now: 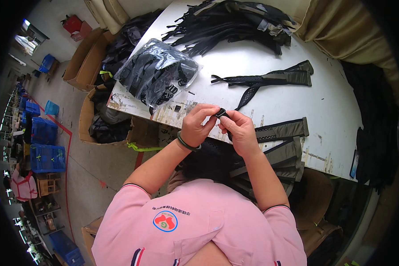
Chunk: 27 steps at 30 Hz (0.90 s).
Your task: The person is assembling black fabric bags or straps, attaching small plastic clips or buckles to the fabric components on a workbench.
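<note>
Between my two hands, over the table's front edge, is a small black plastic buckle point(220, 112). My left hand point(200, 124) pinches it from the left with thumb and forefinger. From the right my right hand point(239, 128) closes on the buckle and what seems to be black webbing, mostly hidden by the fingers. A grey and black strap point(281, 129) lies just right of my right hand, and more such straps point(286, 159) hang over the edge by my forearm. Farther back, another grey and black strap point(275, 79) lies on the white table point(208, 62).
A clear plastic bag of black buckles point(159, 73) sits on the table's left. A heap of black straps point(235, 22) covers the back. Cardboard boxes point(86, 115) with dark goods stand left of the table. Black cloth point(374, 133) hangs at right, near a phone point(354, 163).
</note>
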Motion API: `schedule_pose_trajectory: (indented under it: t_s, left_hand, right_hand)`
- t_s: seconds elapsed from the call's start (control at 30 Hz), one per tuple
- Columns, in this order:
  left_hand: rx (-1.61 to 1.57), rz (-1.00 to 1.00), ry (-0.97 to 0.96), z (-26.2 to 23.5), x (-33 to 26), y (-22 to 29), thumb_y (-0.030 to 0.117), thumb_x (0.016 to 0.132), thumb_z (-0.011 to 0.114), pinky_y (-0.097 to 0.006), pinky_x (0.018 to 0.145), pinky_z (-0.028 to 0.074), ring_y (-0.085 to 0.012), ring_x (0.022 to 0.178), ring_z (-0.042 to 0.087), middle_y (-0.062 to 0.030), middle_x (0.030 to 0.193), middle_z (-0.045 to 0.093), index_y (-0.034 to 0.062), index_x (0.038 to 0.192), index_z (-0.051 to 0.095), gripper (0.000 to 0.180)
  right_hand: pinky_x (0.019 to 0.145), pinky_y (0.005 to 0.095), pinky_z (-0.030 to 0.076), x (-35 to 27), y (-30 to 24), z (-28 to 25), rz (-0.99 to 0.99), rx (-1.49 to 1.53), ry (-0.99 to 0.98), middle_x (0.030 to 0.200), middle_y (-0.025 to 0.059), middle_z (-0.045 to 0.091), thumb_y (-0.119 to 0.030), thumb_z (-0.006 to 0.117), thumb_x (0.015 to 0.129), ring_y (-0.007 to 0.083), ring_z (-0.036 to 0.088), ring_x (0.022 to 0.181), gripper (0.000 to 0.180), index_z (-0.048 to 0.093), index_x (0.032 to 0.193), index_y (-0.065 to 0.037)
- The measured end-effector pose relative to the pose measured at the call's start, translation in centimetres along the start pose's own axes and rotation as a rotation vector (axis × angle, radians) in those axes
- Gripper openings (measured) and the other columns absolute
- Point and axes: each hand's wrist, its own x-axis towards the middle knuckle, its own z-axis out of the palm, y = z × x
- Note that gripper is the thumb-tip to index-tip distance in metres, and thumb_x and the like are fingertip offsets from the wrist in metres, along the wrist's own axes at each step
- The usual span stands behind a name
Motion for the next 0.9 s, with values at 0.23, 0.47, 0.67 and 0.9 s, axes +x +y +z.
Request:
schedule_pose_trajectory:
  t_s: [0.23,0.47,0.67,0.9]
  left_hand:
    - [0.003,0.045,0.002,0.5,0.0,0.4,-0.01,0.073,0.067,-0.031,0.07,0.054,-0.0248,0.083,0.065,-0.0108,0.096,0.065,0.0032,0.099,0.064,0.029]
    - [0.005,0.104,0.005,0.0,0.3,0.5,-0.01,0.074,0.066,-0.03,0.069,0.054,-0.0242,0.084,0.065,-0.0113,0.098,0.064,0.0023,0.101,0.064,0.029]
    - [-0.005,0.13,-0.012,-0.2,0.5,0.8,-0.011,0.074,0.066,-0.029,0.068,0.054,-0.0235,0.084,0.065,-0.0122,0.099,0.064,0.0018,0.102,0.064,0.03]
    - [-0.001,0.131,-0.046,-0.7,1.4,1.1,-0.013,0.074,0.063,-0.029,0.068,0.054,-0.0229,0.083,0.065,-0.0121,0.099,0.064,0.0019,0.095,0.065,0.026]
  right_hand:
    - [0.067,0.0211,0.043,-0.1,0.4,-0.6,0.002,0.163,-0.043,0.078,0.001,0.061,-0.011,0.06,0.089,0.0067,0.053,0.071,0.012,0.062,0.094,0.0]
    - [0.069,0.0223,0.046,-0.5,-0.5,0.0,0.001,0.165,-0.058,0.08,0.0032,0.063,-0.008,0.059,0.089,0.0093,0.057,0.073,0.013,0.062,0.097,0.001]
    - [0.07,0.0245,0.052,-0.6,-0.9,0.2,-0.119,-0.154,-0.041,0.084,0.0078,0.066,-0.003,0.062,0.087,0.013,0.064,0.074,0.012,0.062,0.096,0.004]
    - [0.067,0.0244,0.052,-0.9,-1.7,0.8,-0.14,-0.093,-0.019,0.082,0.0094,0.067,0.002,0.063,0.084,0.0133,0.065,0.074,0.021,0.057,0.104,0.003]
